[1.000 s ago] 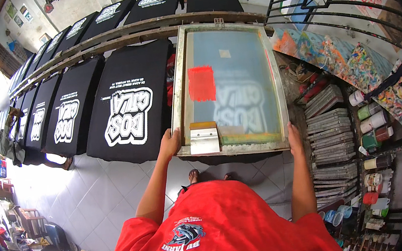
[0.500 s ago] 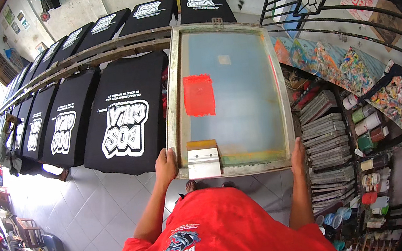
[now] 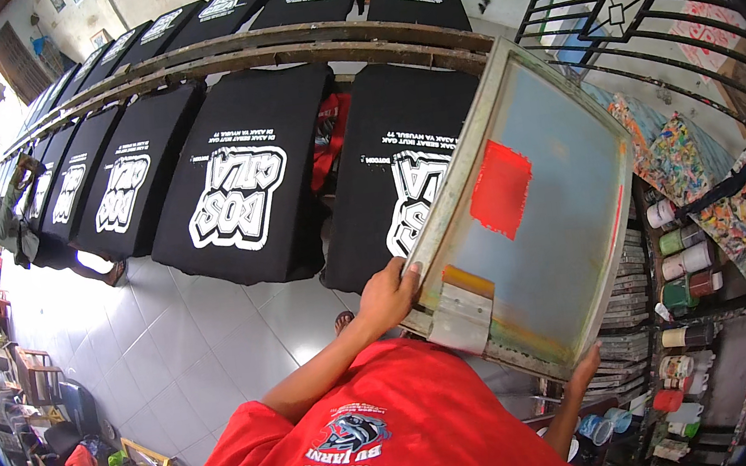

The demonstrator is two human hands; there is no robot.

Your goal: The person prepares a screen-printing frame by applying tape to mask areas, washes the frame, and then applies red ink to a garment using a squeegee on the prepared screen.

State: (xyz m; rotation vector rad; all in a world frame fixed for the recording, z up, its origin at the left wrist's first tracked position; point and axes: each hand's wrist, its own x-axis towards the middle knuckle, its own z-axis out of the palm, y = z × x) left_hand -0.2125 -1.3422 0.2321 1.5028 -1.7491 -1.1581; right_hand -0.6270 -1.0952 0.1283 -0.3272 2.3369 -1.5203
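Note:
My left hand (image 3: 389,294) is closed round the left rail, near the close corner of a silk-screen frame (image 3: 445,216). My right hand (image 3: 582,370) grips the same frame at its near right corner; part of its fingers is hidden. Tilted, the frame is held over the right side of a black T-shirt (image 3: 369,114) with a white print. A patch of red (image 3: 501,189) shows on the grey-blue mesh. In the frame's near left corner rests a squeegee (image 3: 462,313) with a pale metal holder and an amber blade.
More printed black shirts (image 3: 242,170) lie on boards to the left and beyond a long wooden rail (image 3: 279,57). A person (image 3: 7,215) stands at far left. To the right are stacked screens (image 3: 624,296), ink tubs (image 3: 689,261) and a black metal grille (image 3: 642,9).
The screen frame has swung to the right and tilted, with both hands still on it. The white-printed shirt formerly covered by it now shows. The view has turned left.

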